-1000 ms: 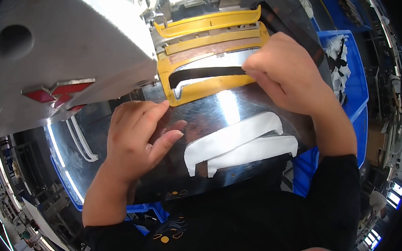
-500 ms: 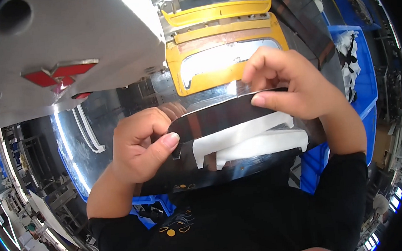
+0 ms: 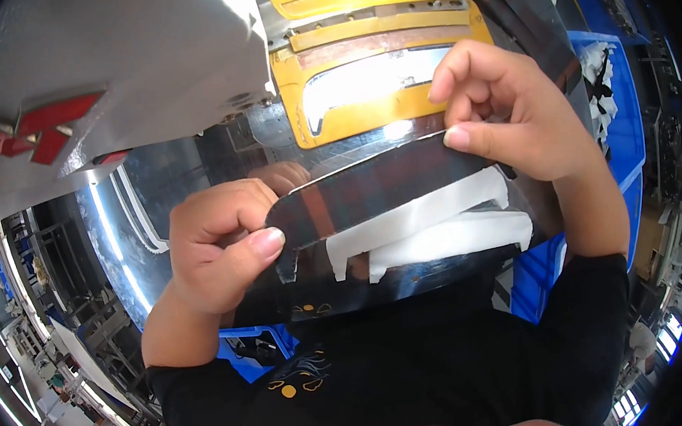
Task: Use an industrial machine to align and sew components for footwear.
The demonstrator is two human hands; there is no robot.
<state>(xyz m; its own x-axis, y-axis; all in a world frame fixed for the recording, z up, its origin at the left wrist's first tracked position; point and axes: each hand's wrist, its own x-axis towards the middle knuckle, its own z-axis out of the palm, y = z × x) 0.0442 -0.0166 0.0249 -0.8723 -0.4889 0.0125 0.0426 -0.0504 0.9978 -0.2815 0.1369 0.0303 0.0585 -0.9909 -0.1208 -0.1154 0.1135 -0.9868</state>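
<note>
Between my hands stretches a flat dark cut-out strip (image 3: 363, 187) with a rounded left end, a short leg there and a thin pale upper edge. My left hand (image 3: 226, 243) pinches its left end between thumb and bent fingers. On the upper right edge, my right hand (image 3: 507, 113) has its thumb at the strip, the other fingers curled above. Just below the strip lie two white cut-out pieces (image 3: 422, 218), partly overlapping, on the shiny dark work surface (image 3: 411, 276). Beyond my hands is a yellow template (image 3: 354, 127) with a similar long, bright opening.
A large grey machine housing (image 3: 142, 76) with a red emblem (image 3: 46, 129) looms at upper left. Blue bins (image 3: 622, 131) with black and white scraps stand at right. Another blue bin (image 3: 249, 367) sits below the surface's near edge. A narrow white strip (image 3: 138, 210) lies at left.
Both hands have moved slightly apart, the right one up and to the right. The dark strip now shows more of its face. The view has shifted a little against the machine.
</note>
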